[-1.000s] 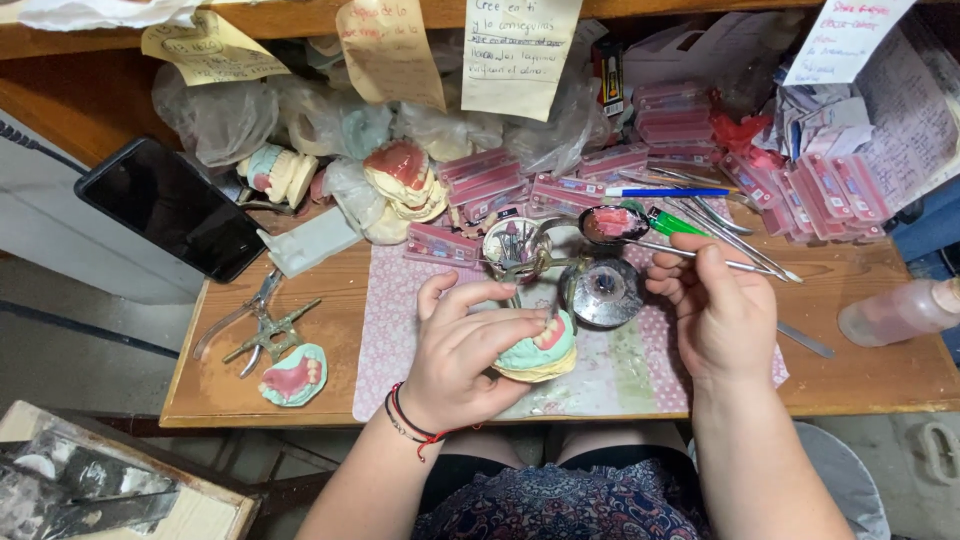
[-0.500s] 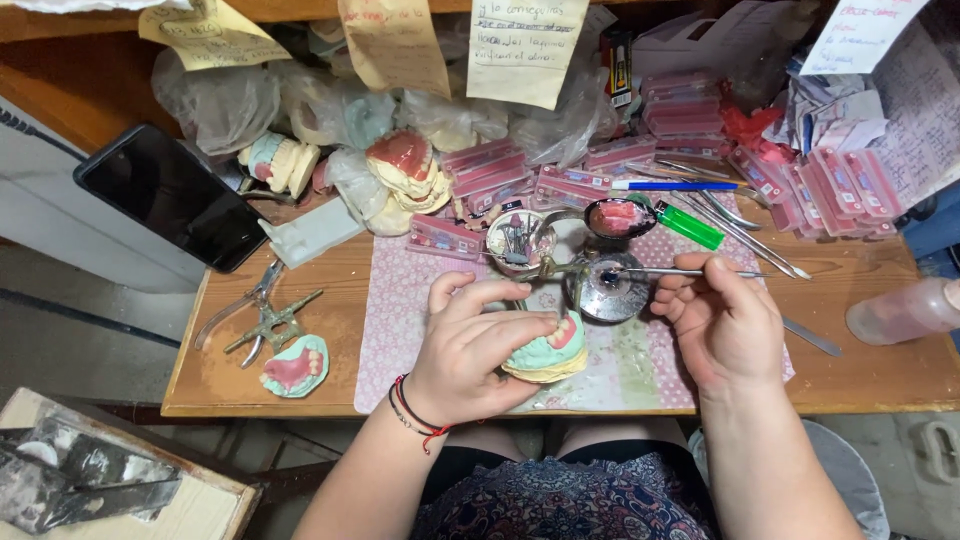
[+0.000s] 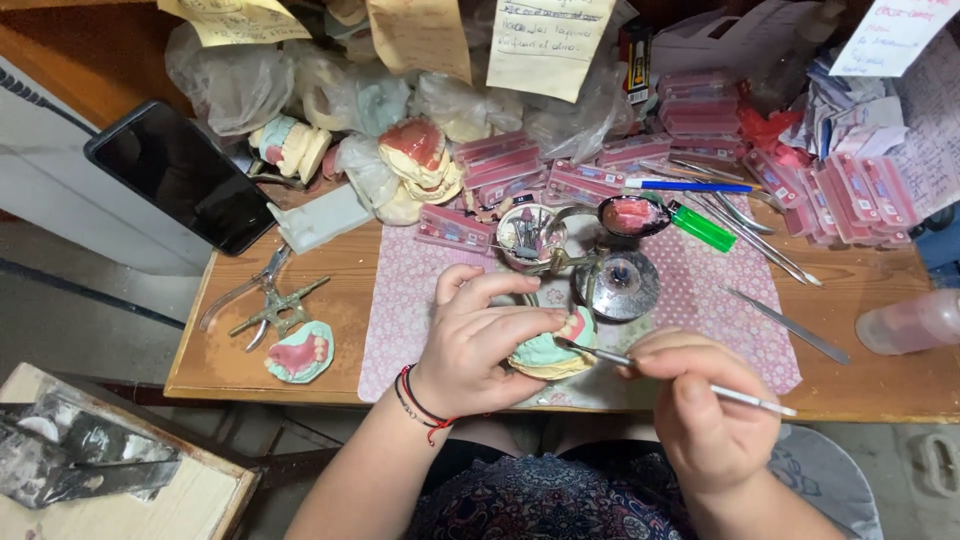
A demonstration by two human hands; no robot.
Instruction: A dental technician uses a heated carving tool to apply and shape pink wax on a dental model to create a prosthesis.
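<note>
Lowered right hand (image 3: 705, 420) brings metal tool (image 3: 672, 375) onto pale-green dental cast (image 3: 548, 352).

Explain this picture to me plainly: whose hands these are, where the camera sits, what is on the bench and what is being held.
The camera sits on a person's head and looks down at that person's own two bare hands; there is no machine. The left hand grips a dental cast, a pale green mould with pink gum and teeth. The right hand pinches a thin metal instrument, its tip at the cast. Both work above a pink patterned mat on a wooden bench. Beyond them stand a small round burner and a spoon of pink wax. To the left lie pliers, another cast and a black phone; pink tooth cards lie at the back.
</note>
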